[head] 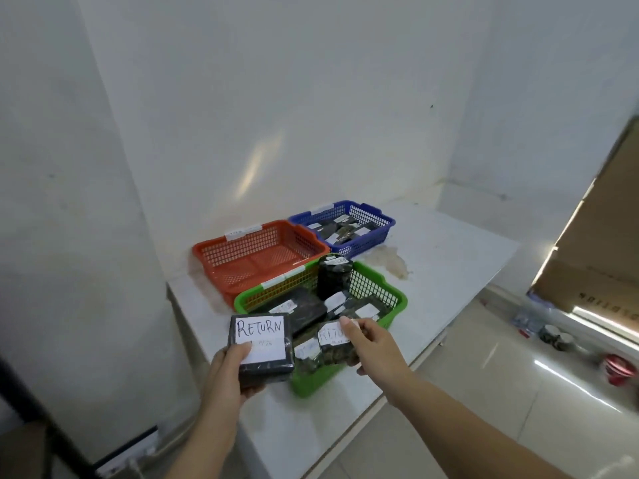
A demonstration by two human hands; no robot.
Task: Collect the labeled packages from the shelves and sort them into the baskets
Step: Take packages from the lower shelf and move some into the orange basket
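Note:
My left hand (230,369) holds a flat black package (261,345) with a white label reading RETURN, just in front of the green basket (392,314). My right hand (371,344) grips a second dark wrapped package (332,344), also labelled RETURN, over the near end of the green basket. Several dark labelled packages lie in that basket, one of them an upright black cylinder (333,276). Behind it sit an orange basket (242,252) with nothing in it and a blue basket (371,229) with several packages.
The baskets rest on a white table (449,271) set against white walls. To the right stand a large cardboard box (594,257) and, on the shiny tiled floor, a few cups and a red can (619,368). A black stand leg shows at lower left.

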